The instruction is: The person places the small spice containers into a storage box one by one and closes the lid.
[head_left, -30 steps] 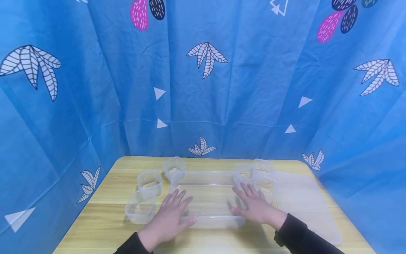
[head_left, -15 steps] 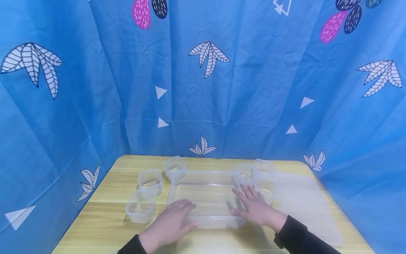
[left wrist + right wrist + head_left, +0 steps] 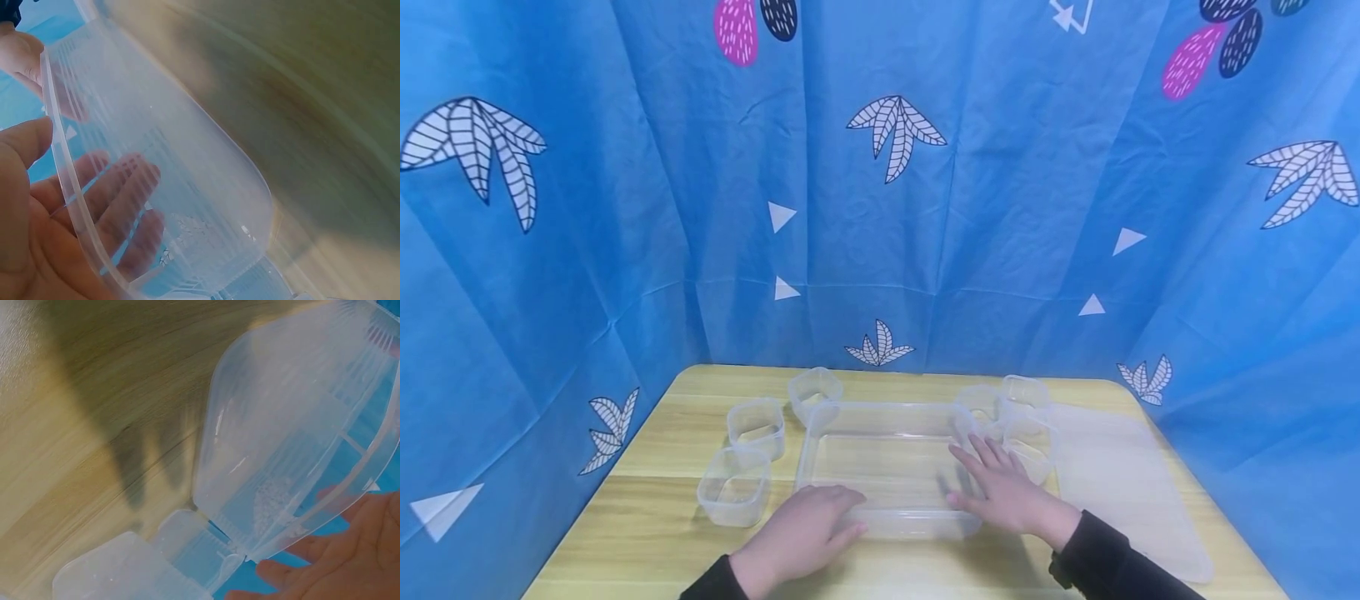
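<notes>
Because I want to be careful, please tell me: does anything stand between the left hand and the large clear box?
Nothing visible does: the left hand reaches over the near rim of the large clear box. The nearest small box stands off to the left, not between them.

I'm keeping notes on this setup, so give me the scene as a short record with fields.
Center: large clear tub on a wood-grained table
Left side: three small clear containers
Right side: three more small containers, grouped close together
Far right: flat translucent sheet lying on the table
Left grip: over the tub's near left corner
Right grip: fingers spread, at the tub's right end
Contact with tub: cannot tell for certain
Backdrop: blue curtain with leaf prints
</notes>
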`<control>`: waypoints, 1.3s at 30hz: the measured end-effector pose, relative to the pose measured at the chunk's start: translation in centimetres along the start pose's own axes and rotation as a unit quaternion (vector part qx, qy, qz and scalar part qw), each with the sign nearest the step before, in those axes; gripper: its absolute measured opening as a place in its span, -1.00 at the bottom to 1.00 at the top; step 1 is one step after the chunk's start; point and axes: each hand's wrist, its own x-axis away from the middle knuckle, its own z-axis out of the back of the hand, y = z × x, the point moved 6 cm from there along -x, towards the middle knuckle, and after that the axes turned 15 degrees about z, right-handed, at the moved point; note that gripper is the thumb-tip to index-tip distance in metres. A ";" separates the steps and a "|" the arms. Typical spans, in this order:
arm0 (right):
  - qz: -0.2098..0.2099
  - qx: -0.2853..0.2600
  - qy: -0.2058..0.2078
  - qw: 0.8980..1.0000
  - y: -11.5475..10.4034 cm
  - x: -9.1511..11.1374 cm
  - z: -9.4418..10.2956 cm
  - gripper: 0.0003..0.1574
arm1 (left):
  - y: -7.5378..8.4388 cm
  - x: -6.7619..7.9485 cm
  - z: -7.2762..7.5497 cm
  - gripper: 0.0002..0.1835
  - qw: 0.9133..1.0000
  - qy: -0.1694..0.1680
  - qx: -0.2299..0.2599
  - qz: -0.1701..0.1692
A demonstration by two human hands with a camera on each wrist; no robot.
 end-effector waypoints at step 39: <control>0.156 0.069 0.007 0.985 -4.3 0.5 -0.6 -0.45 | -0.1 0.0 -0.3 -0.70 0.999 0.036 -0.019 -0.033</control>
